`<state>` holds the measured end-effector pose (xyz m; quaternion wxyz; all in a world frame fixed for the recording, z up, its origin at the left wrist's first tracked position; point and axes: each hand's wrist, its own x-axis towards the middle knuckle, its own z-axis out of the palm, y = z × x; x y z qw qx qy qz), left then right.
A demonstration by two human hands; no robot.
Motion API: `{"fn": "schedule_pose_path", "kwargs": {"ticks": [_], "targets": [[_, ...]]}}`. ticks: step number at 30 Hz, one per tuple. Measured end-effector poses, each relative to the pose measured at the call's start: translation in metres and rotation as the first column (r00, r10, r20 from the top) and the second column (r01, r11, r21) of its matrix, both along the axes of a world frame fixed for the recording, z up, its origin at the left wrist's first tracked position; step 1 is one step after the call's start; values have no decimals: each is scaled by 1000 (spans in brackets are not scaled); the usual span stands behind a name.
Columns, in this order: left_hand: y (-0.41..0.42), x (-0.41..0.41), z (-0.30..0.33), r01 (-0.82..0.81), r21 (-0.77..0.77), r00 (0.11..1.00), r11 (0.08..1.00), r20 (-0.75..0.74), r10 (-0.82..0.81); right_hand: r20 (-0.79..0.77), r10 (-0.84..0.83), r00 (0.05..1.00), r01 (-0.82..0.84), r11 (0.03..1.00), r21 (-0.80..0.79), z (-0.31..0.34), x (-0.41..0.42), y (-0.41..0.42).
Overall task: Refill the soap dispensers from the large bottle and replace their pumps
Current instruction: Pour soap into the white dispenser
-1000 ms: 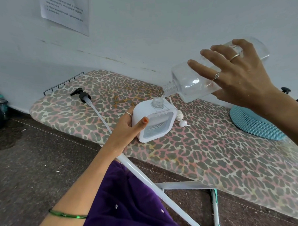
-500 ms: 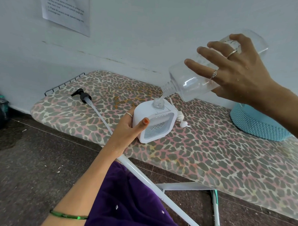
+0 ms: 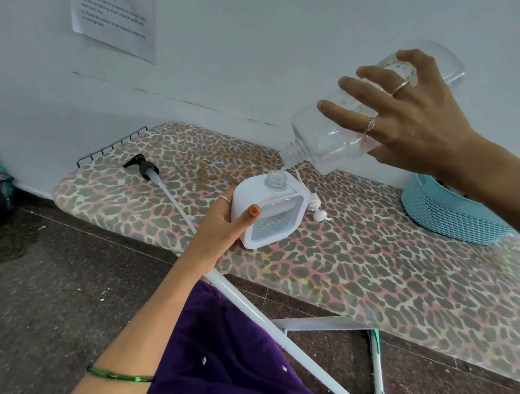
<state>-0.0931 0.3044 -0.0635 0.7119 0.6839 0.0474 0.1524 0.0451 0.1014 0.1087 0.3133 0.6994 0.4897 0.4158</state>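
A white square soap dispenser (image 3: 270,215) stands on the leopard-print ironing board (image 3: 368,276), its clear neck open at the top. My left hand (image 3: 225,222) grips its left side, thumb on the front. My right hand (image 3: 405,119) holds the large clear bottle (image 3: 329,140) tilted mouth-down, its threaded neck just above the dispenser's opening, a thin clear stream running in. A small white pump (image 3: 318,208) lies on the board right behind the dispenser. A black pump with a long white tube (image 3: 148,168) lies at the board's left end.
A blue mesh basket (image 3: 449,211) sits on the board at the right. A white wall with a printed sheet (image 3: 114,14) is close behind. The board's white legs (image 3: 277,325) cross below, above a dark floor. My purple garment is at the bottom.
The bottle's mouth has come down closer over the dispenser's neck and tilted steeper. My left hand has kept its hold on the dispenser.
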Motion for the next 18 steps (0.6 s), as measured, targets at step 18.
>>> {"fn": "schedule_pose_path", "kwargs": {"ticks": [18], "targets": [[3, 2, -2, 9, 33, 1000, 999, 12, -10, 136, 139, 981, -141, 990, 5, 3, 9, 1]]}}
